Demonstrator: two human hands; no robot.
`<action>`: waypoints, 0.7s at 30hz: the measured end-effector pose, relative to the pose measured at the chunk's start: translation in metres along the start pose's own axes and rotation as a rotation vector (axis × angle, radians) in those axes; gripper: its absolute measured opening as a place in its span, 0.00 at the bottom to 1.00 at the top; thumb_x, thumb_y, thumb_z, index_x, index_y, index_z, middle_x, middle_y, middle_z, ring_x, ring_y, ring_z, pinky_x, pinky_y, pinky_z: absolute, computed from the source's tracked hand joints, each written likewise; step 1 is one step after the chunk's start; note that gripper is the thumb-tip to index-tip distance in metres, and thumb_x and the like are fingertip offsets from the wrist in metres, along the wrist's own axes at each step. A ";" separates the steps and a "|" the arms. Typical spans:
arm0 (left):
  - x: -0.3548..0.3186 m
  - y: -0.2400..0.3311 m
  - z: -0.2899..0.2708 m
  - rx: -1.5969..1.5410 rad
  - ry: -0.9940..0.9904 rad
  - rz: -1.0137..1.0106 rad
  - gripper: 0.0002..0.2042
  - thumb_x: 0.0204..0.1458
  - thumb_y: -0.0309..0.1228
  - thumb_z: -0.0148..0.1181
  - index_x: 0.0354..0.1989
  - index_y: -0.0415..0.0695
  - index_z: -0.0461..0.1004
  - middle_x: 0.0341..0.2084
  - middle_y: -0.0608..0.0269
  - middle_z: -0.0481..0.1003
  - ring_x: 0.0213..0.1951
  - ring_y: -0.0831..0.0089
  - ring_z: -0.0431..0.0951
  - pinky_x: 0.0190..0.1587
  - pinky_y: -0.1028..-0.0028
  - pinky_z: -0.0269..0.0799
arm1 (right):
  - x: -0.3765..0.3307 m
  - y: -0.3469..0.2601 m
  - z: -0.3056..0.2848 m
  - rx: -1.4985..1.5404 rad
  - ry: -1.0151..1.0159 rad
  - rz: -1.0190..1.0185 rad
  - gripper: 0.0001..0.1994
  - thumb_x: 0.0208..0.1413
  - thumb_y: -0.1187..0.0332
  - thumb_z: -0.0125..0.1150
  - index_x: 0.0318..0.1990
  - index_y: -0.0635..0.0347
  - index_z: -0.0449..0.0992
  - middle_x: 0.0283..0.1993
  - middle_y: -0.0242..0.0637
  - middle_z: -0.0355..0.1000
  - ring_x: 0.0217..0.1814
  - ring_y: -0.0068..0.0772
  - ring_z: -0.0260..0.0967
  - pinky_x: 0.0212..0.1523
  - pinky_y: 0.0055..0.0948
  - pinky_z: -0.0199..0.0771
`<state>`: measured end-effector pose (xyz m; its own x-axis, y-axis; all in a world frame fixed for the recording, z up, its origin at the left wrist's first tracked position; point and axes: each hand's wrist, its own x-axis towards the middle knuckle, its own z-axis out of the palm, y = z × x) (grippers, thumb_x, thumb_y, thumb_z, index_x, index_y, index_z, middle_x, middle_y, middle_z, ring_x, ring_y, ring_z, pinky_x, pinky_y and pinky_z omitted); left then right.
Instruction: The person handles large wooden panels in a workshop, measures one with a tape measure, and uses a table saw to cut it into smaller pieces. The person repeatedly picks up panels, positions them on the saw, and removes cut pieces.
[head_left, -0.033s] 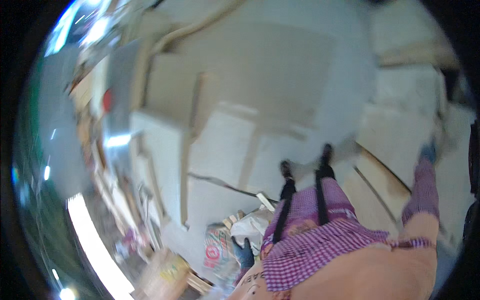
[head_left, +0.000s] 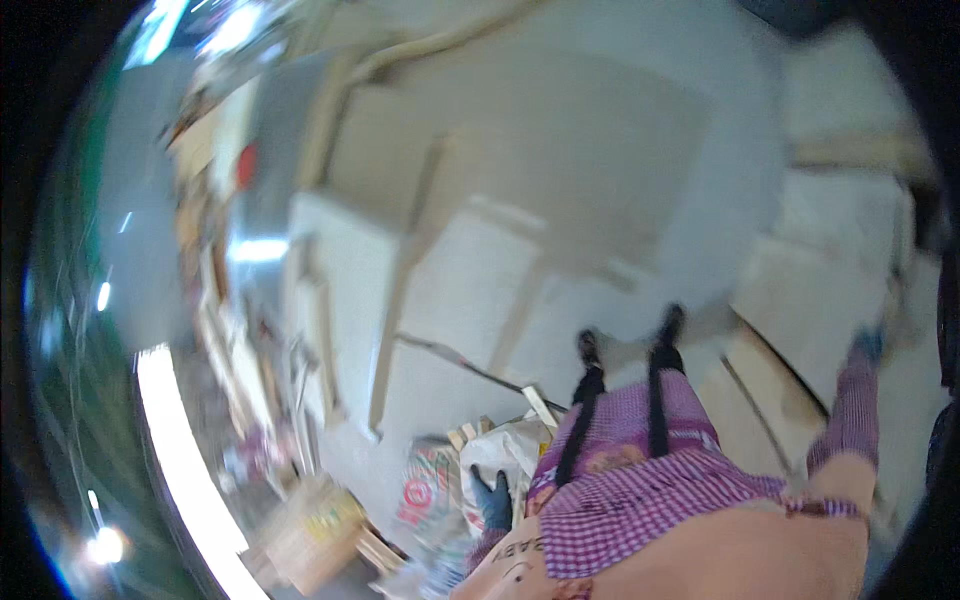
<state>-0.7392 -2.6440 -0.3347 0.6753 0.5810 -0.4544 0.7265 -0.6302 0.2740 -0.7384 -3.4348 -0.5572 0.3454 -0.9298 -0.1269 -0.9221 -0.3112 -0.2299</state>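
Motion blur smears the whole frame, and we cannot make out the grain or edges of the pale boards (head_left: pixel 560 190) on the floor. Our gloved left hand (head_left: pixel 493 500) sits partly behind a white sack (head_left: pixel 500 450), its grip unreadable. Our right hand (head_left: pixel 868 345) is a blue smudge near the rim. The clutter (head_left: pixel 250 330) at left dissolves into streaks; the black rim cuts off every corner.

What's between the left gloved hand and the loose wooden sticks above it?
In the head view, the top of a white sack lies between the left hand and the wooden sticks, which jut from its mouth.
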 end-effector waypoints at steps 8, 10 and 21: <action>-0.015 -0.079 0.036 -0.424 0.198 -0.050 0.35 0.48 0.31 0.63 0.62 0.32 0.53 0.60 0.43 0.59 0.63 0.53 0.57 0.63 0.67 0.54 | -0.157 -0.080 0.079 -0.184 -0.513 -0.374 0.27 0.57 0.64 0.55 0.62 0.65 0.59 0.62 0.45 0.62 0.65 0.41 0.58 0.64 0.34 0.56; -0.006 -0.093 0.039 -0.580 0.209 -0.087 0.35 0.47 0.29 0.64 0.62 0.33 0.53 0.59 0.44 0.59 0.63 0.56 0.58 0.63 0.66 0.54 | -0.216 -0.118 0.110 0.042 -0.635 -0.430 0.26 0.54 0.65 0.57 0.59 0.65 0.64 0.60 0.45 0.64 0.63 0.41 0.60 0.63 0.32 0.56; 0.116 -0.269 -0.002 -1.301 0.449 -0.270 0.33 0.52 0.27 0.59 0.64 0.32 0.51 0.63 0.48 0.56 0.63 0.61 0.58 0.63 0.70 0.54 | -0.563 -0.416 0.053 0.582 -0.851 -0.792 0.18 0.56 0.75 0.54 0.56 0.65 0.68 0.56 0.41 0.69 0.56 0.35 0.66 0.56 0.30 0.64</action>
<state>-0.8565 -2.4062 -0.4593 0.3004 0.8749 -0.3799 0.2682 0.3047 0.9139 -0.5405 -2.7716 -0.4409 0.9575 -0.0512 -0.2837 -0.2810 -0.3852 -0.8790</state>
